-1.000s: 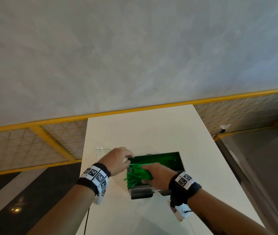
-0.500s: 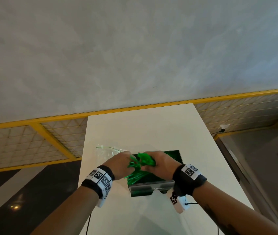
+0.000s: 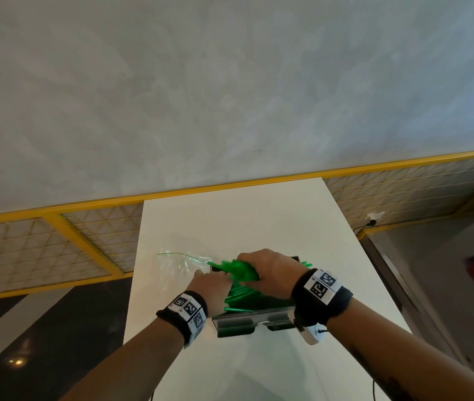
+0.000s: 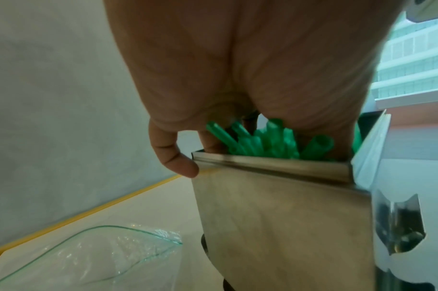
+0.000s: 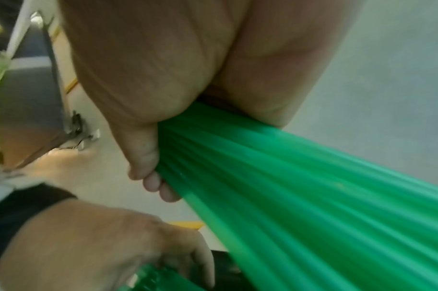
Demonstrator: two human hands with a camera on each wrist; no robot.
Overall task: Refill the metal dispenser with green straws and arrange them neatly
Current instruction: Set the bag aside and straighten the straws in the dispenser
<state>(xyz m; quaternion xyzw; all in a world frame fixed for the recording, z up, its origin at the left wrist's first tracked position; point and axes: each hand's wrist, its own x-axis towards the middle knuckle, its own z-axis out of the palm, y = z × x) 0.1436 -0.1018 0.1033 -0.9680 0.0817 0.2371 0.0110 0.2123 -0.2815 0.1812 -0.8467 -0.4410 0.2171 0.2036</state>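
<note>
The metal dispenser [image 3: 254, 321] stands open on the white table [image 3: 259, 221], with green straws [image 3: 244, 296] lying aslant inside. My right hand [image 3: 254, 269] grips a fanned bundle of green straws [image 5: 300, 187] above the box; its thumb and fingers are wrapped round the bundle. My left hand [image 3: 215, 280] is at the dispenser's left end. In the left wrist view its thumb [image 4: 178, 161] hooks outside the steel end wall [image 4: 275, 216] while its fingers reach inside behind the straw ends [image 4: 262, 141]. The left fingertips are hidden.
An empty clear plastic bag [image 3: 181, 263] lies on the table left of the dispenser, also visible as the bag [image 4: 100, 254] in the left wrist view. The table's far end meets a grey wall with a yellow rail [image 3: 230, 189]. Floor drops away on both sides.
My right hand has lifted the straw bundle up and to the left, out of the dispenser. My left hand moved from the far-left corner back to the near-left end wall.
</note>
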